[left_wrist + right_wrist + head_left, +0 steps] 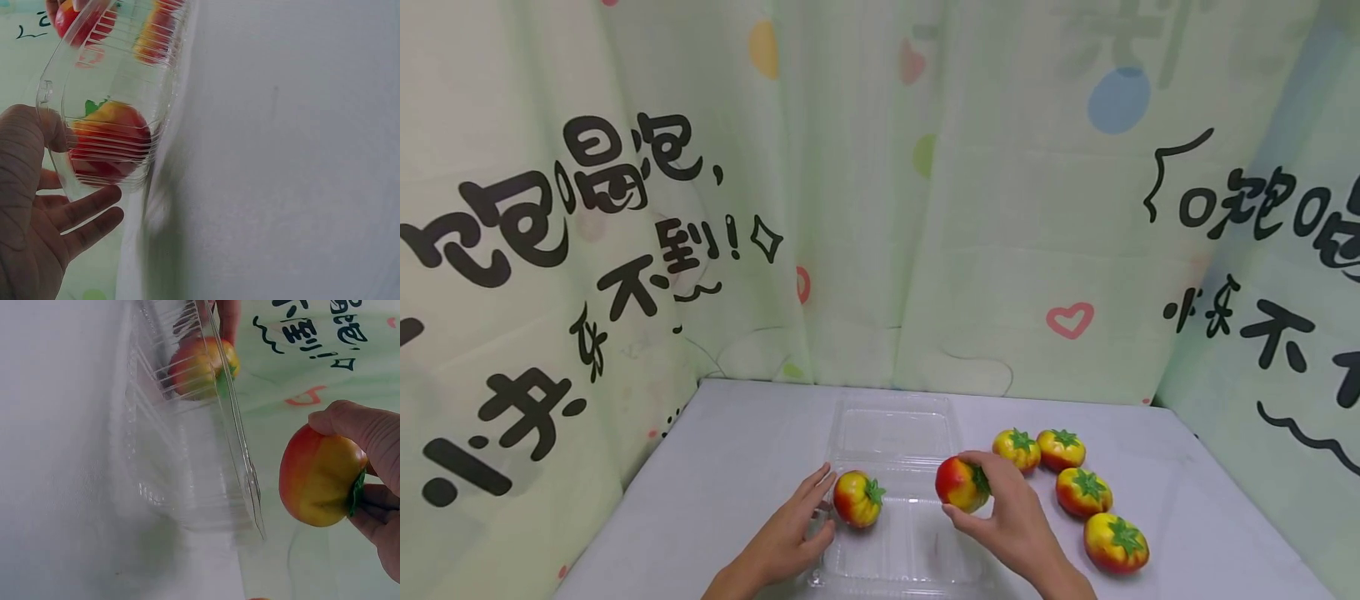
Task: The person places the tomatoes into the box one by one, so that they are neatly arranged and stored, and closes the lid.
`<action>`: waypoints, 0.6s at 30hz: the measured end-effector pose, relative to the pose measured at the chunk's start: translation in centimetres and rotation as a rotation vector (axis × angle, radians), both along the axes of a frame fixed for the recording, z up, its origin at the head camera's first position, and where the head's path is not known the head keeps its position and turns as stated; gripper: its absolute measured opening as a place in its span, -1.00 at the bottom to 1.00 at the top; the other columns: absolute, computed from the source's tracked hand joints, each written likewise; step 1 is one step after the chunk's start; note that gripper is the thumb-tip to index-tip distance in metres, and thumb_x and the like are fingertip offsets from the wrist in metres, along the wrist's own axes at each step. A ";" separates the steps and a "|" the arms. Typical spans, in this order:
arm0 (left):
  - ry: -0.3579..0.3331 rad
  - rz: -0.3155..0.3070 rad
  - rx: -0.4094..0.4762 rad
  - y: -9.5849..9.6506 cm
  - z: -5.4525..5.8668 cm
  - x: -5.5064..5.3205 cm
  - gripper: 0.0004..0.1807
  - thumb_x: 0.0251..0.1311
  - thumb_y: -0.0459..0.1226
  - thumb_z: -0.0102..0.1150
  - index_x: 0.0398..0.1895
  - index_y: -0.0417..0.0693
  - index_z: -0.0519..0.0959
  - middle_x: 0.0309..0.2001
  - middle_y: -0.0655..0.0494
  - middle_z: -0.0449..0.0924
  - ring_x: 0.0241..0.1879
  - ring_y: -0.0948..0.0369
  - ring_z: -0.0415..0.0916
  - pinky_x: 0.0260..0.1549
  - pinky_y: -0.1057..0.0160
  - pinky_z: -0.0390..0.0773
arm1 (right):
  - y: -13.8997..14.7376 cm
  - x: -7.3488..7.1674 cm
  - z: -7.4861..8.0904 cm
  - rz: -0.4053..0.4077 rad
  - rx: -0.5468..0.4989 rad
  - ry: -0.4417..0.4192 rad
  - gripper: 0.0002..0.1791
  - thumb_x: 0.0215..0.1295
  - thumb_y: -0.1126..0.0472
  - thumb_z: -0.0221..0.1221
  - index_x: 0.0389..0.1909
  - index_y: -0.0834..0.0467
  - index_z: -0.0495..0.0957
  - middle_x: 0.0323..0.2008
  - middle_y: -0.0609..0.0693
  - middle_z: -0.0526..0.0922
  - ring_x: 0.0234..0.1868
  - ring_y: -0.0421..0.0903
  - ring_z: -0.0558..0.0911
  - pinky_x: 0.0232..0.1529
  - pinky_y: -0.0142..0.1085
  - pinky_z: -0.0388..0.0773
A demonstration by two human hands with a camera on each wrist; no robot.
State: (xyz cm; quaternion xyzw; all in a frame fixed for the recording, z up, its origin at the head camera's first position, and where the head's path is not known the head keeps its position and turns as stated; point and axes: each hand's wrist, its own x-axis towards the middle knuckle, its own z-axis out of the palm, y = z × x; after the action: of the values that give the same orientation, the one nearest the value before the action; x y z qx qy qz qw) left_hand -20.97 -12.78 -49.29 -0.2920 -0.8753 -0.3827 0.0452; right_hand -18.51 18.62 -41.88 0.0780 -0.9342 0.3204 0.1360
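On the pale green curtain (865,208), beyond and left of the left hand (790,525), stood black Chinese characters (682,246), among which “不到!” could be read. Beyond and right of the right hand (1011,517), similar black lettering (1274,307) included “不”; several other characters were too stylised or cut off to read surely.
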 end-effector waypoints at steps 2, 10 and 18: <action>-0.003 0.001 -0.002 0.0 0.0 0.0 -0.32 0.36 -0.34 0.17 0.50 -0.35 0.25 0.53 -0.29 0.16 0.03 0.19 0.63 0.12 0.06 0.64 | -0.4 0.1 -0.1 0.008 -0.012 -0.008 -0.27 -0.10 0.17 0.62 0.18 -0.02 0.56 0.08 -0.07 0.63 0.11 -0.04 0.55 0.11 -0.02 0.67; -0.024 -0.002 0.005 0.1 -0.1 -0.1 -0.32 0.38 -0.32 0.16 0.52 -0.32 0.24 0.54 -0.27 0.14 0.03 0.18 0.62 0.11 0.06 0.65 | -2.1 0.5 -0.9 0.071 -0.046 -0.016 -0.29 -0.09 0.13 0.62 0.16 -0.02 0.57 0.06 -0.15 0.61 0.08 -0.13 0.55 0.12 -0.08 0.67; -0.006 -0.005 0.005 0.0 -0.2 -0.1 -0.32 0.37 -0.34 0.16 0.51 -0.33 0.24 0.54 -0.29 0.14 0.02 0.17 0.63 0.09 0.07 0.65 | -3.4 0.7 -1.9 0.195 -0.043 0.062 -0.35 -0.02 0.05 0.59 0.12 -0.04 0.56 0.02 -0.23 0.60 0.05 -0.20 0.52 0.14 -0.11 0.65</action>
State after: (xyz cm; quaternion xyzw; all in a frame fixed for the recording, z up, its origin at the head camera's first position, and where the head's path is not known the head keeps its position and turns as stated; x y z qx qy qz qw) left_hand -21.10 -12.75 -49.49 -0.2931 -0.8737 -0.3858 0.0424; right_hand -17.79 15.21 -43.77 0.1756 -0.9105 0.3493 0.1345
